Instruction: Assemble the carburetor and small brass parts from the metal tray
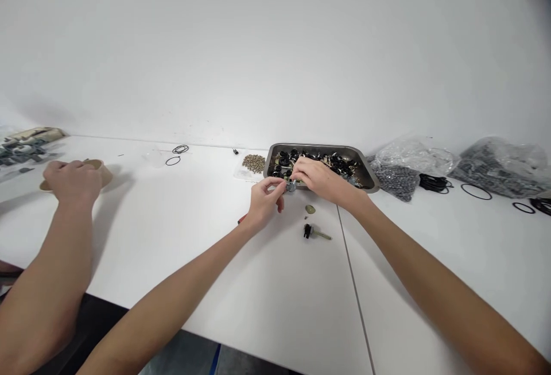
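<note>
My left hand [267,200] pinches a small grey metal part [290,186] between thumb and fingers, just in front of a metal tray [368,182]. My right hand [316,177] meets it from the other side, its fingertips closed at the top of the part; what exactly they grip is too small to make out. Below the hands, a brass-coloured disc [310,209] lies on the table, with a tiny piece near it. A black fitting with a brass-coloured stem [317,232] rests closer to me. Something red [241,219] shows partly from under my left wrist.
Black and metal parts [340,162] fill the tray. Small brass pieces [253,163] lie on a plastic bag left of it. Bags of dark parts [394,180] and black rings [476,192] are at right. Another person's hand [73,182] grips a beige container [105,175] at left.
</note>
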Action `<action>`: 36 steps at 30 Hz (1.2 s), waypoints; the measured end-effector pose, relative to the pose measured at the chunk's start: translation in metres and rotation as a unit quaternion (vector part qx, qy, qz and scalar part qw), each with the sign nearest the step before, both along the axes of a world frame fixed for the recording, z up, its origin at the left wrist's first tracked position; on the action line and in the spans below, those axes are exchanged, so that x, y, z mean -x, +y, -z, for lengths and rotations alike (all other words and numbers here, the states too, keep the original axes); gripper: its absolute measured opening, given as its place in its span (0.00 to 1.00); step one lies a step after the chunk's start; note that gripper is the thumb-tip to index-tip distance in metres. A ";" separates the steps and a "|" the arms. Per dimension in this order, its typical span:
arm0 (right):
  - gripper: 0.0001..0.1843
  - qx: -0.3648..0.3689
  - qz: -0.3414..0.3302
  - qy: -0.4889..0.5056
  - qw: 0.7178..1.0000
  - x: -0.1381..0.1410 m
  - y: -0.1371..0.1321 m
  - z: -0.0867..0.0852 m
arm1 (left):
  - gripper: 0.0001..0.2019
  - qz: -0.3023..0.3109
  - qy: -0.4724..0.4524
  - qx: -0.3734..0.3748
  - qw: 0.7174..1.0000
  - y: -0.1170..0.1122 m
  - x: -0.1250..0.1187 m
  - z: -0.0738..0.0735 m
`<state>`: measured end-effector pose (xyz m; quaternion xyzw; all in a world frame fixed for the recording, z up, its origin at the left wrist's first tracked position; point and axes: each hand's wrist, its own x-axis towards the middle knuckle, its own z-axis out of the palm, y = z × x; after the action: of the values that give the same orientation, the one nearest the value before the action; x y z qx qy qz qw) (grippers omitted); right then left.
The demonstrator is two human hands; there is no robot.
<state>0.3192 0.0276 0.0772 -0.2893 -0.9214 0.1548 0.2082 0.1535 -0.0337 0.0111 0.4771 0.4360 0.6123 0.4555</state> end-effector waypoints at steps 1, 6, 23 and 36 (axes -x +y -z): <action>0.16 0.007 0.003 0.005 1.000 -0.003 -0.002 0.002 | 0.16 0.006 0.000 0.001 1.000 0.000 0.000 0.001; 0.14 0.031 0.056 0.062 0.996 -0.028 -0.025 0.019 | 0.14 0.036 0.018 0.006 0.999 -0.006 -0.004 0.000; 0.12 0.168 0.176 0.288 0.926 -0.069 -0.096 0.067 | 0.07 0.155 0.175 -0.043 0.971 -0.039 -0.029 -0.008; 0.11 0.098 0.173 0.270 0.942 -0.069 -0.102 0.075 | 0.06 0.186 0.181 -0.004 0.966 -0.042 -0.030 -0.006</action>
<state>0.3884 -0.0746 0.0024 -0.4100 -0.7468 0.2780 0.4438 0.1837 -0.0759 0.0173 0.6545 0.4128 0.4215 0.4728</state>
